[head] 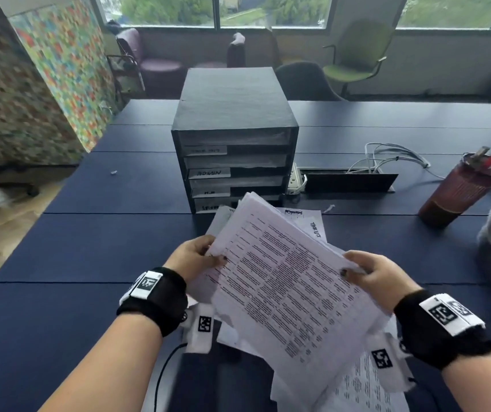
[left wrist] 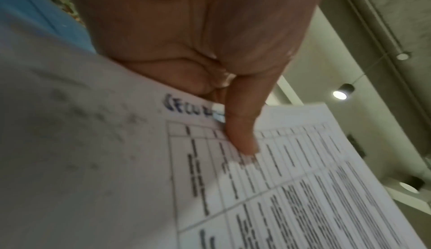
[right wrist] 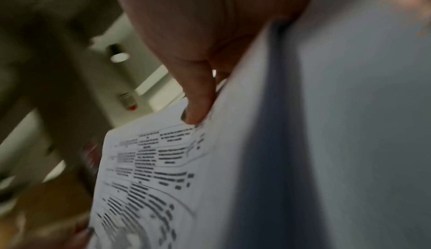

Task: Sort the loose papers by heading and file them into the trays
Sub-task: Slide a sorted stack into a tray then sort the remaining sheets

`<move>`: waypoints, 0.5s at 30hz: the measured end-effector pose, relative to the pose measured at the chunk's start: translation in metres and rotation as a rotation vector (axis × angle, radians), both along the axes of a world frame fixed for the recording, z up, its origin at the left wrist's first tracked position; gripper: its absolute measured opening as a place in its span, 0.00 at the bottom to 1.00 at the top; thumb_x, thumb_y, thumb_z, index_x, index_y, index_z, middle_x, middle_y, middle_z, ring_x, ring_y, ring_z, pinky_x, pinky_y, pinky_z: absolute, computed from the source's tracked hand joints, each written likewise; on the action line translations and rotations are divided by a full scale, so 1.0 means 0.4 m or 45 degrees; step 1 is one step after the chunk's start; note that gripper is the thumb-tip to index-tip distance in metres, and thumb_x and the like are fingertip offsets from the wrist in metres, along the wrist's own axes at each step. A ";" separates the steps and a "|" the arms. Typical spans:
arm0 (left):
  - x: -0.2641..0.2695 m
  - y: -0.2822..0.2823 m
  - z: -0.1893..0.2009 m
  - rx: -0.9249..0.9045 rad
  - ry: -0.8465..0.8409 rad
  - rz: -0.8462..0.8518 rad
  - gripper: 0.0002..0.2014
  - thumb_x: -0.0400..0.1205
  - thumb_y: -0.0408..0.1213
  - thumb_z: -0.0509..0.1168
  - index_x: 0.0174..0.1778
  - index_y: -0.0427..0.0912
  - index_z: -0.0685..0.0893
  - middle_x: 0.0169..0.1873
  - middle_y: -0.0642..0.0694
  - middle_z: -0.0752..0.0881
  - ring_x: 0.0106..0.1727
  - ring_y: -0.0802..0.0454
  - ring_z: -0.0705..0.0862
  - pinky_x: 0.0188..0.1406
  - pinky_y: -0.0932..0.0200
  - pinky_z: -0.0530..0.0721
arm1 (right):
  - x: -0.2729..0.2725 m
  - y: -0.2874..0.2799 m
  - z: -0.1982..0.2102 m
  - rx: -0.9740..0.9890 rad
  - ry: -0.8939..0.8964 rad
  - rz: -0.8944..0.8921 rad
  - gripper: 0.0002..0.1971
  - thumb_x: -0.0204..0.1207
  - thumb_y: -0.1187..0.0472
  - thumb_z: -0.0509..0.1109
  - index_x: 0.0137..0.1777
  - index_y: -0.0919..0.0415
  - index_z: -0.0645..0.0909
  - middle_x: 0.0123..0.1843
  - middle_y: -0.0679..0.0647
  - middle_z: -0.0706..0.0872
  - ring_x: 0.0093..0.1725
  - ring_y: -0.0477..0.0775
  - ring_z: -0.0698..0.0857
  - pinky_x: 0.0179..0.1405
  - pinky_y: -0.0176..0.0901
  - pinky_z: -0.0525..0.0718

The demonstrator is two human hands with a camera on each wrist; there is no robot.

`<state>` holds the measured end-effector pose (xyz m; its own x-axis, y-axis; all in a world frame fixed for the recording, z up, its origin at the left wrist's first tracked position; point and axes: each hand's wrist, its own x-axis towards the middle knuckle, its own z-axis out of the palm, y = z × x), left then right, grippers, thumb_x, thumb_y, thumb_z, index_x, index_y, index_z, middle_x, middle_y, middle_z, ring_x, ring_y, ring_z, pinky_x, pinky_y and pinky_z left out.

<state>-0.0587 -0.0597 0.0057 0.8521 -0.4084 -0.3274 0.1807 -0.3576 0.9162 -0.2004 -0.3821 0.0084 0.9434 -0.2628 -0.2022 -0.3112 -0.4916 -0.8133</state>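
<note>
A stack of printed papers [head: 285, 281] with table text is lifted above the dark blue table [head: 89, 248]. My left hand [head: 196, 257] pinches its left edge, thumb on top [left wrist: 242, 138]. My right hand [head: 369, 272] pinches the right edge, thumb [right wrist: 198, 109] pressed on the sheet [right wrist: 163, 170]. A blue handwritten heading [left wrist: 186, 108] shows on the top sheet [left wrist: 303, 188], partly under my thumb. Behind the stack stands a black tray unit [head: 235, 144] with several labelled slots; one label [head: 210, 173] reads ADMIN. More loose sheets [head: 309, 220] lie beneath.
A dark red tumbler [head: 461, 191] with a straw stands at the right. A power strip [head: 296, 181], a cable box [head: 348, 181] and white cables [head: 393, 156] lie right of the trays. Chairs [head: 354, 60] stand beyond the table by the windows.
</note>
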 end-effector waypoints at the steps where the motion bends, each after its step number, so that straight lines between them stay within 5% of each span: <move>1: 0.006 0.014 -0.002 0.020 -0.004 0.020 0.10 0.72 0.29 0.76 0.41 0.50 0.87 0.43 0.44 0.91 0.42 0.47 0.88 0.55 0.49 0.85 | -0.002 0.008 -0.016 0.081 0.020 -0.055 0.14 0.72 0.64 0.75 0.57 0.60 0.84 0.47 0.49 0.90 0.41 0.40 0.87 0.47 0.32 0.83; 5: 0.019 0.072 -0.018 -0.054 0.097 0.104 0.09 0.73 0.28 0.75 0.46 0.43 0.86 0.40 0.39 0.87 0.35 0.51 0.86 0.40 0.57 0.86 | -0.014 0.052 -0.045 0.346 0.134 -0.182 0.08 0.74 0.68 0.72 0.48 0.55 0.85 0.39 0.52 0.92 0.42 0.56 0.88 0.55 0.54 0.84; 8: 0.020 0.090 -0.026 -0.205 0.213 0.209 0.09 0.79 0.24 0.67 0.53 0.37 0.80 0.39 0.42 0.85 0.29 0.55 0.86 0.24 0.60 0.85 | -0.010 0.087 -0.045 0.485 0.138 -0.240 0.07 0.75 0.69 0.70 0.52 0.62 0.85 0.41 0.56 0.92 0.38 0.54 0.89 0.43 0.48 0.89; 12: 0.032 0.093 -0.034 -0.340 0.228 0.325 0.13 0.84 0.29 0.61 0.61 0.49 0.77 0.43 0.44 0.87 0.36 0.50 0.87 0.27 0.56 0.87 | 0.007 0.136 -0.063 0.667 0.163 -0.260 0.25 0.61 0.50 0.82 0.54 0.63 0.84 0.47 0.62 0.91 0.40 0.59 0.90 0.41 0.51 0.89; 15: 0.049 0.097 -0.034 -0.416 0.234 0.399 0.17 0.84 0.25 0.60 0.58 0.54 0.78 0.45 0.45 0.88 0.39 0.49 0.87 0.34 0.47 0.89 | 0.021 0.175 -0.075 0.657 0.205 -0.225 0.11 0.74 0.61 0.72 0.56 0.62 0.82 0.49 0.61 0.90 0.40 0.57 0.89 0.42 0.51 0.88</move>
